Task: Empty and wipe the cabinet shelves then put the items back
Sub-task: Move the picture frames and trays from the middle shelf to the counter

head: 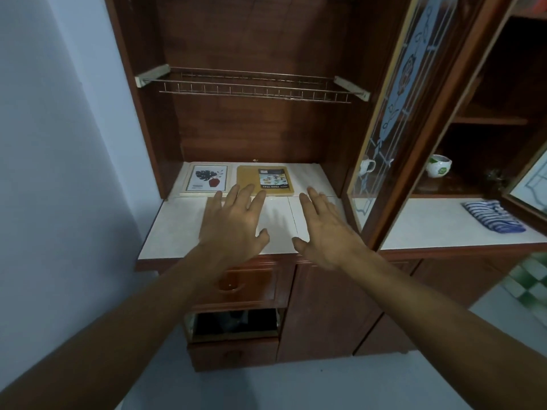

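Pale blue-grey walls flank a dark reddish-brown wooden cabinet [260, 134] with a white tiled counter [174, 229] running across its middle. Inside the open left bay, a wire dish rack [254, 87] spans the width on two pale brackets and carries nothing. At the rear of the bay's white surface lie two flat items side by side, close together: a framed picture [207, 179] of a dark leaf and a red vase on the left, and a tan food tray [265, 180] with a printed label on the right.

Both of the person's hands are extended over the counter in front of these items. The left hand [236, 223] is spread flat, palm down, gripping nothing; its fingertips overlap the near edges of the frame and the tray in view, though actual contact cannot be confirmed. The right hand [327, 229] is likewise spread and unoccupied, over bare tile to the right of the tray.

A glass door [393, 119] with leaded decoration stands swung open between the bays. In the right bay, a white cup [438, 169] with green markings sits on a lower shelf. A blue-and-white striped cloth [492, 216] lies folded on the counter at far right. Below the counter, a drawer [233, 325] stands partly open, its contents too dark to identify.
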`<state>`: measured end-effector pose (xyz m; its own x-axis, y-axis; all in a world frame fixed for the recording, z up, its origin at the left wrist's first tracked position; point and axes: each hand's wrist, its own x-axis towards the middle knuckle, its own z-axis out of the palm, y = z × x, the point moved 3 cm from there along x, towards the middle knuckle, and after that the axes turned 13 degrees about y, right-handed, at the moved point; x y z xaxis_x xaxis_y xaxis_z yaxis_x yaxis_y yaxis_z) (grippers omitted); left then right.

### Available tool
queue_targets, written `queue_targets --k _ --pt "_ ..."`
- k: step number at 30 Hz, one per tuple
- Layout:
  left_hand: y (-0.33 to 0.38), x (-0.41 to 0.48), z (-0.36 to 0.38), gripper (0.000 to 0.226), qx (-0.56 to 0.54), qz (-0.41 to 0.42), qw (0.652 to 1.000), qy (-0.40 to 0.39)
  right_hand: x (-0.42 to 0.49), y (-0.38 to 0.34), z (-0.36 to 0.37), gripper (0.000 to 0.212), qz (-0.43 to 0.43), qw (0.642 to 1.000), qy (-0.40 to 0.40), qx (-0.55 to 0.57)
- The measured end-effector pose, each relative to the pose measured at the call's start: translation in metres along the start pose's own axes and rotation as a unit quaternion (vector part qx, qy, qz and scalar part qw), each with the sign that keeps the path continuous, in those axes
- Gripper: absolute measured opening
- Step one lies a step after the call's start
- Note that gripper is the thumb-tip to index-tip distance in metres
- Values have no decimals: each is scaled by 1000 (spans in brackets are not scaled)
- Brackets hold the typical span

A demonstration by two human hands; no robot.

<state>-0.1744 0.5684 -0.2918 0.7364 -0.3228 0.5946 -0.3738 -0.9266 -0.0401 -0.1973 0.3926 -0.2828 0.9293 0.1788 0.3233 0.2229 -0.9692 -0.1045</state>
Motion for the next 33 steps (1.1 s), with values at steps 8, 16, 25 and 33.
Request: queue_targets --k 8,16,25,33 --pt "32 -25 -24 76 -20 -10 1000 5 -41 13 -21 91 -2 1000 22 10" --pt "60 -41 -53 66 -88 8 996 33 -88 16 -46 90 29 999 31 -9" --pt "99 -62 -69 66 -130 48 990 17 -143 32 -66 87 45 998 42 -27" --pt "164 -54 -72 63 -132 87 987 44 -180 77 -91 87 73 996 37 -43"
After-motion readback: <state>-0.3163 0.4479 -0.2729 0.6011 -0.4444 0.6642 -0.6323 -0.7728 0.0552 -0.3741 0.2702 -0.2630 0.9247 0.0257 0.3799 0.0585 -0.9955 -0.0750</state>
